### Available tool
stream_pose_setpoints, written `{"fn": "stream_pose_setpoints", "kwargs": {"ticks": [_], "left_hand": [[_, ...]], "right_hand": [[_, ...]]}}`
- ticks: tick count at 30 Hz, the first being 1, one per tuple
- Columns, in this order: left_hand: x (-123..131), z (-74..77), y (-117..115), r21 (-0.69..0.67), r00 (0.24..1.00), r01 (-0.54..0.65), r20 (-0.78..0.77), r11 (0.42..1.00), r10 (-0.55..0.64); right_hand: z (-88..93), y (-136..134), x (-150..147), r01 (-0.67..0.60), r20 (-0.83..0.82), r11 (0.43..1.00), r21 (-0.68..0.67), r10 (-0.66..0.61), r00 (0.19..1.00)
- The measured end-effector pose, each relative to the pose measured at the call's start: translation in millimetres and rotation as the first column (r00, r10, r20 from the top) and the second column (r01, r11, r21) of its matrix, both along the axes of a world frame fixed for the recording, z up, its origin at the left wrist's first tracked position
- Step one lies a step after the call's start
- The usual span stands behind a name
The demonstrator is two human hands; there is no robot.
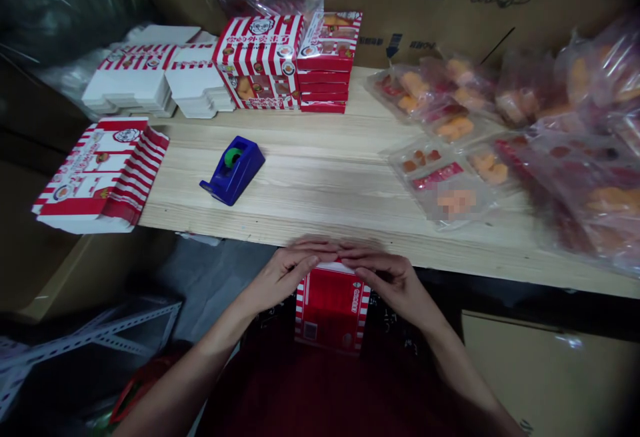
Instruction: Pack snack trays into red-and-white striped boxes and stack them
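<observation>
A red box with white-striped edges [333, 307] is held upright against my body at the table's front edge. My left hand [295, 267] grips its top left corner, fingers over the top edge and thumb on the near face. At the top right corner, my right hand [385, 273] grips it the same way, and the fingertips of both hands almost meet. The box's far side is hidden from me. Beyond the hands, a blue tape dispenser [233, 170] with a green core sits on the wooden table [320, 177].
Flat red-striped cartons [105, 173] overhang the table's left edge. White folded cartons [130, 83] and stacked finished boxes [260, 63] stand at the back. Clear bags of orange and red pieces [440, 177] cover the right side. A large cardboard box [475, 17] stands behind.
</observation>
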State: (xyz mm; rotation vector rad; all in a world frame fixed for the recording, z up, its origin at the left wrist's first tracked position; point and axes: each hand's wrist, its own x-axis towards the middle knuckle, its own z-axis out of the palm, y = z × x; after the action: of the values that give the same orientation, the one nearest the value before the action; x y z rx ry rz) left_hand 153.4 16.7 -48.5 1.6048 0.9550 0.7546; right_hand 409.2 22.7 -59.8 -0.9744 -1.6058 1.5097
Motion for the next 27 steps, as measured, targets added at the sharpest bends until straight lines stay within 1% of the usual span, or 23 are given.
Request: {"fn": "stream_pose_setpoints", "kwargs": {"ticks": [3,6,8,11,15,17,20,24,27], "left_hand": [[-2,11.6,4,-0.097,0.997,-0.021,-0.070,0.995,0.014],[-6,18.4,13,-0.133,0.991,-0.006,-0.134,0.991,-0.012],[-7,20.1,17,-0.148,0.991,0.014,-0.127,0.989,-0.033],[-7,18.4,19,-0.159,0.995,0.001,-0.096,0.987,-0.017],[-5,11.8,14,-0.186,0.993,-0.072,-0.101,0.980,0.054],[-5,9.1,11,-0.207,0.991,-0.099,-0.106,0.973,0.078],[-5,6.8,10,-0.224,0.992,-0.098,-0.104,0.970,0.076],[-9,6.0,13,-0.192,0.989,-0.084,-0.133,0.978,0.059],[-15,7.8,15,-0.162,0.990,-0.025,-0.143,0.986,0.002]], "right_hand": [[9.0,6,-3,0.004,0.034,1.000,-0.028,-0.003,0.999],[13.6,15,-6,-0.058,0.075,0.997,-0.050,0.061,0.995],[14.2,21,-8,-0.092,0.061,0.990,-0.108,0.099,0.993],[12.2,27,-10,-0.101,0.019,0.968,-0.230,0.108,0.994],[5.8,27,-16,-0.067,-0.007,0.952,-0.298,0.068,0.998],[2.9,27,-17,-0.049,-0.007,0.949,-0.313,0.049,0.999],[0.3,30,-15,-0.025,-0.002,0.943,-0.331,0.026,1.000],[-3.1,36,-12,-0.028,-0.001,0.925,-0.380,0.030,1.000],[-4.3,30,-13,-0.010,0.034,0.951,-0.309,0.021,0.999]]}}
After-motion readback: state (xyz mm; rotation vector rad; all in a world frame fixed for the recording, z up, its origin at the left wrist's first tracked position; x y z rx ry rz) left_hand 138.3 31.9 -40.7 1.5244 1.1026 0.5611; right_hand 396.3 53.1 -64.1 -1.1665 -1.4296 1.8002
